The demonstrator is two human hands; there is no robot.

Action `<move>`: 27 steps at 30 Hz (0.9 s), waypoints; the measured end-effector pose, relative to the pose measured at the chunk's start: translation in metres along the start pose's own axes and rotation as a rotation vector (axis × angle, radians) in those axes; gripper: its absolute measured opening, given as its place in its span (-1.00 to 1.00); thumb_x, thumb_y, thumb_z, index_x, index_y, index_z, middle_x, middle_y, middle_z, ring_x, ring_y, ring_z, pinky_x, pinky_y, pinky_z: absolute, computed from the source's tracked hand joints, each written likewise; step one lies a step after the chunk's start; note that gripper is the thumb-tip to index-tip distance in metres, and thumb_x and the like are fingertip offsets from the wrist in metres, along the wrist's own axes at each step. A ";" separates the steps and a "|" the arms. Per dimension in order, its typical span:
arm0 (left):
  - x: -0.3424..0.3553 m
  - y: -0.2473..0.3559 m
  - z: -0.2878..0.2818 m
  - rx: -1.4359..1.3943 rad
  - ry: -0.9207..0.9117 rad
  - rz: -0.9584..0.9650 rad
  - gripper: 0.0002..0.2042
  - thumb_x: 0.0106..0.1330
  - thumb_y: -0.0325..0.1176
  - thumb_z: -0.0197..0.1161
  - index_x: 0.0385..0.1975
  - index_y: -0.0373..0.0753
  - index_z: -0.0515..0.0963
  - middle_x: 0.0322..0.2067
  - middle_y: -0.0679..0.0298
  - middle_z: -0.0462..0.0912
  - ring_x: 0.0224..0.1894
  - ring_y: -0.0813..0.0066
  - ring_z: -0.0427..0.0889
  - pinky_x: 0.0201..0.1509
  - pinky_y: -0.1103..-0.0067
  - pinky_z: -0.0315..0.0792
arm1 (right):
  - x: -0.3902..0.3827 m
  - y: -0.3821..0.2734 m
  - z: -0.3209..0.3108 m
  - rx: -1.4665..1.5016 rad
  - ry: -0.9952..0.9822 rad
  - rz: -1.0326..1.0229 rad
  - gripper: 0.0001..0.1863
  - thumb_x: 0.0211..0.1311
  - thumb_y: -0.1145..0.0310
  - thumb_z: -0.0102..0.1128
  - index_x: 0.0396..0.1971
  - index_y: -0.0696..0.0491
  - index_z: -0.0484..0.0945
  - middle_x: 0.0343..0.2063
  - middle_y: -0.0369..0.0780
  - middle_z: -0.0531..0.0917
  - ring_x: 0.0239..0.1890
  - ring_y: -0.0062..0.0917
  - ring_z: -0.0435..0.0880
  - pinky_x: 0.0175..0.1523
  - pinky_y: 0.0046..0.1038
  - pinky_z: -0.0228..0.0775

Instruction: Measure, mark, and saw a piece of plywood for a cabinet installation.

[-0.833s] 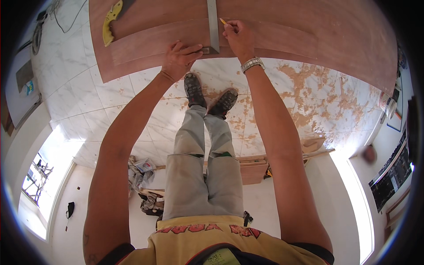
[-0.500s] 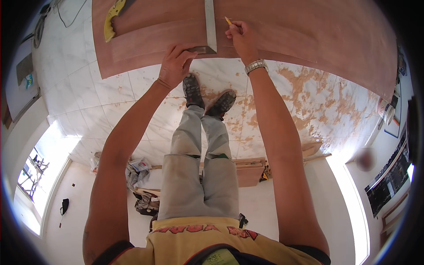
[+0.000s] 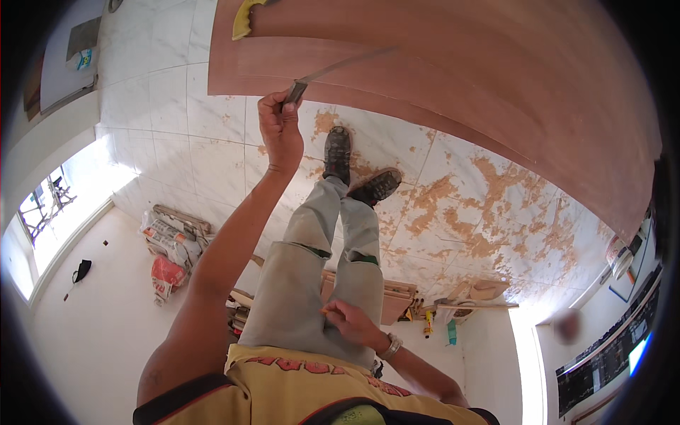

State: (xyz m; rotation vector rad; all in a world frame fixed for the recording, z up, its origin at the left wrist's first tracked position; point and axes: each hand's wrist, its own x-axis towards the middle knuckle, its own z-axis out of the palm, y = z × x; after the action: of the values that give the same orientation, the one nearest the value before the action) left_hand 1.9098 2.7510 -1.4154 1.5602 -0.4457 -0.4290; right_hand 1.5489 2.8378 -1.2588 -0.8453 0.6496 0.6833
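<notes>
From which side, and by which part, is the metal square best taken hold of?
Probably by its short dark handle, from the near side, as the left hand does: this end is thicker and closest to the person, while the thin blade slants away to the right.

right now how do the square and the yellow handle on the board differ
The square is held in the left hand; the yellow handle lies on the board. The square is grey, with a long thin blade; the handle is yellow and curved. The square shows near the board's front edge, while the handle is cut off by the picture's top. Both appear toward the board's left side.
</notes>
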 end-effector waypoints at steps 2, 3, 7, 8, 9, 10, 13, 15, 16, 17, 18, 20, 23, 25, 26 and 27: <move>0.000 -0.004 0.029 -0.268 0.090 -0.175 -0.85 0.58 -0.45 0.03 0.04 -0.23 0.30 -0.12 0.11 0.63 -0.09 0.40 0.67 0.08 0.38 0.63 | -0.023 0.015 0.046 -0.112 0.118 -0.069 -0.75 0.56 0.28 0.00 -0.03 0.16 0.49 -0.24 -0.12 0.71 -0.14 -0.36 0.71 0.03 -0.34 0.48; 0.001 -0.006 0.037 -0.351 0.130 -0.275 -0.86 0.59 -0.43 0.00 0.05 -0.22 0.29 -0.21 0.12 0.67 -0.14 0.34 0.71 0.08 0.30 0.66 | -0.021 0.010 0.052 -0.122 0.105 -0.080 -0.75 0.56 0.28 0.00 -0.03 0.16 0.49 -0.24 -0.12 0.71 -0.14 -0.36 0.71 0.03 -0.34 0.48; 0.037 -0.018 0.074 -0.317 0.118 -0.379 -0.87 0.61 -0.41 -0.04 0.05 -0.20 0.29 -0.35 0.18 0.66 -0.37 0.43 0.67 -0.18 0.45 0.65 | -0.031 -0.009 0.058 -0.067 0.217 0.020 -0.73 0.57 0.23 -0.03 -0.01 0.13 0.47 -0.27 -0.07 0.68 -0.25 -0.20 0.68 -0.04 -0.28 0.48; 0.052 -0.026 0.083 -0.188 0.105 -0.380 -0.87 0.60 -0.42 -0.06 0.05 -0.20 0.30 -0.37 0.21 0.65 -0.42 0.50 0.61 -0.27 0.52 0.58 | -0.033 -0.007 0.058 0.089 0.226 0.038 -0.73 0.58 0.21 -0.03 -0.01 0.10 0.46 -0.30 -0.07 0.68 -0.29 -0.17 0.68 -0.12 -0.25 0.49; 0.068 -0.035 0.094 -0.059 0.088 -0.380 -0.87 0.60 -0.43 -0.08 0.06 -0.20 0.30 -0.39 0.23 0.64 -0.47 0.57 0.55 -0.37 0.59 0.51 | -0.044 0.013 0.071 0.089 0.247 0.039 -0.73 0.58 0.21 -0.03 -0.01 0.10 0.46 -0.30 -0.07 0.68 -0.29 -0.17 0.68 -0.12 -0.25 0.49; 0.084 -0.045 0.103 -0.009 0.069 -0.321 -0.84 0.60 -0.45 -0.09 0.09 -0.20 0.31 -0.40 0.24 0.62 -0.48 0.61 0.52 -0.41 0.62 0.47 | -0.064 0.045 0.095 0.227 0.206 0.033 -0.74 0.58 0.22 -0.01 -0.03 0.10 0.49 -0.29 -0.14 0.68 -0.28 -0.35 0.67 -0.08 -0.35 0.49; 0.124 -0.055 0.124 0.174 -0.038 -0.184 -0.71 0.59 -0.47 -0.11 0.23 -0.15 0.37 -0.39 0.26 0.61 -0.48 0.68 0.49 -0.47 0.66 0.42 | -0.075 0.045 0.110 0.400 0.264 0.012 -0.74 0.59 0.19 0.01 -0.01 0.06 0.50 -0.34 -0.22 0.66 -0.32 -0.55 0.62 -0.12 -0.46 0.46; 0.145 -0.076 0.117 0.189 -0.101 -0.138 -0.68 0.59 -0.48 -0.14 0.24 -0.13 0.41 -0.37 0.27 0.62 -0.48 0.69 0.48 -0.46 0.68 0.43 | -0.062 0.034 0.105 0.418 0.333 -0.024 -0.72 0.60 0.14 0.00 0.03 0.02 0.49 -0.39 -0.23 0.64 -0.37 -0.58 0.60 -0.19 -0.48 0.44; 0.155 -0.085 0.115 0.210 -0.144 -0.082 -0.65 0.59 -0.49 -0.16 0.26 -0.11 0.45 -0.35 0.27 0.62 -0.48 0.71 0.48 -0.44 0.70 0.43 | -0.050 0.035 0.101 0.315 0.332 -0.024 -0.73 0.59 0.16 0.02 0.03 0.02 0.50 -0.40 -0.24 0.64 -0.38 -0.58 0.61 -0.20 -0.49 0.45; 0.166 -0.093 0.115 0.210 -0.150 -0.077 -0.65 0.59 -0.49 -0.16 0.26 -0.11 0.45 -0.35 0.27 0.62 -0.48 0.71 0.48 -0.44 0.70 0.43 | -0.035 0.035 0.095 0.209 0.327 -0.025 -0.74 0.57 0.18 0.05 0.03 0.02 0.51 -0.42 -0.25 0.63 -0.39 -0.58 0.62 -0.21 -0.50 0.46; 0.170 -0.100 0.115 0.272 -0.174 -0.030 -0.66 0.59 -0.41 -0.11 0.26 -0.11 0.47 -0.31 0.23 0.65 -0.41 0.61 0.55 -0.33 0.62 0.50 | -0.020 0.033 0.082 0.248 0.360 -0.005 -0.73 0.57 0.21 0.05 0.08 0.02 0.51 -0.42 -0.26 0.64 -0.40 -0.60 0.59 -0.21 -0.48 0.46; 0.155 -0.103 0.126 0.324 -0.215 -0.034 -0.66 0.59 -0.32 -0.07 0.26 -0.10 0.50 -0.27 0.18 0.67 -0.34 0.52 0.63 -0.22 0.54 0.56 | 0.009 0.011 0.043 0.243 0.539 -0.037 -0.67 0.56 0.27 0.01 0.20 0.03 0.48 -0.44 -0.27 0.65 -0.45 -0.68 0.53 -0.29 -0.49 0.44; 0.145 -0.081 0.137 0.298 -0.195 0.133 -0.75 0.45 -0.46 0.11 0.03 -0.23 0.65 -0.28 0.07 0.67 -0.22 0.10 0.68 -0.02 0.35 0.59 | 0.065 0.000 -0.009 0.365 0.707 -0.114 -0.69 0.50 0.43 -0.02 0.13 0.05 0.57 -0.44 -0.26 0.64 -0.46 -0.72 0.52 -0.39 -0.54 0.40; 0.143 -0.083 0.137 0.539 -0.182 0.217 -0.73 0.52 -0.42 0.01 0.04 -0.28 0.63 -0.25 -0.02 0.71 -0.15 -0.03 0.69 0.03 0.31 0.56 | 0.108 0.027 -0.032 0.231 0.746 -0.280 -0.72 0.47 0.49 -0.02 0.05 0.05 0.61 -0.41 -0.25 0.64 -0.47 -0.70 0.54 -0.37 -0.53 0.42; 0.148 -0.088 0.133 0.535 -0.175 0.244 -0.73 0.52 -0.42 0.01 0.04 -0.28 0.63 -0.25 -0.02 0.71 -0.15 -0.03 0.69 0.03 0.31 0.56 | 0.131 0.034 -0.046 0.089 0.773 -0.446 -0.72 0.44 0.55 -0.03 -0.02 0.05 0.65 -0.38 -0.25 0.65 -0.49 -0.68 0.55 -0.36 -0.52 0.43; 0.151 -0.092 0.128 0.573 -0.197 0.358 -0.73 0.51 -0.42 0.01 0.05 -0.29 0.63 -0.18 -0.06 0.71 -0.09 -0.08 0.68 0.06 0.28 0.54 | 0.153 0.041 -0.061 0.080 0.777 -0.475 -0.72 0.44 0.55 -0.03 -0.02 0.05 0.65 -0.38 -0.25 0.65 -0.49 -0.68 0.55 -0.36 -0.52 0.43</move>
State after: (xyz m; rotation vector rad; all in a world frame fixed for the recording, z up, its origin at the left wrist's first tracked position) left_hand 1.9727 2.5651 -1.5119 1.9404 -1.0508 -0.1798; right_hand 1.5972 2.8496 -1.4212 -1.1424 1.1077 -0.1298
